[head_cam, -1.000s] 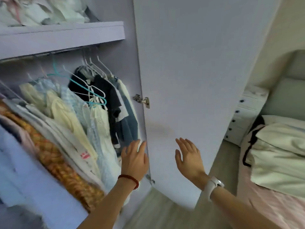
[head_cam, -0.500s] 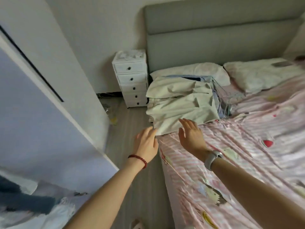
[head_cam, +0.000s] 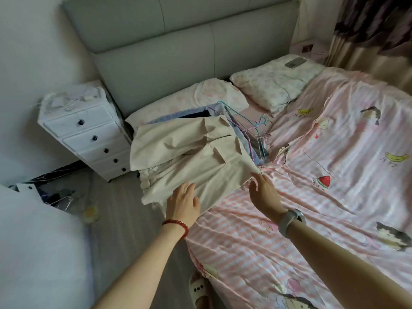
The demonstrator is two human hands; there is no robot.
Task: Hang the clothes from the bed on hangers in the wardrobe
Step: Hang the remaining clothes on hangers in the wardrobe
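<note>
Left hand: the left hand (head_cam: 184, 202) reaches out palm down with fingers spread and holding nothing; it lies over the near edge of the garment, and I cannot tell whether it presses on the cloth. A red bracelet (head_cam: 176, 224) circles the wrist.
Right hand: the right hand (head_cam: 264, 194) is flat and loose, fingers extended, gripping nothing; its fingertips (head_cam: 254, 177) sit just beside the garment's corner at 3 o'clock from the left hand. A watch (head_cam: 289, 218) is on the wrist.
Garment: a cream garment (head_cam: 191, 157) lies spread on top of the clothes pile, at the bed's left edge, toward 12 o'clock from both hands. Its near hem hangs slightly past the mattress side.
Pile: blue and dark clothes (head_cam: 185, 114) show beneath the garment, at its far side, against a pillow (head_cam: 189, 97).
Hangers: a cluster of thin wire hangers (head_cam: 254, 130) rests at the pile's 3 o'clock side, on the sheet.
Bed: a pink striped sheet (head_cam: 312, 197) with cartoon prints covers the bed; a second pillow (head_cam: 274, 83) lies at 1 o'clock.
Drawers: a white drawer unit (head_cam: 89, 132) stands on the floor at 10 o'clock from the pile.
Wardrobe: only a pale door (head_cam: 38, 253) fills the view at 8 o'clock.
</note>
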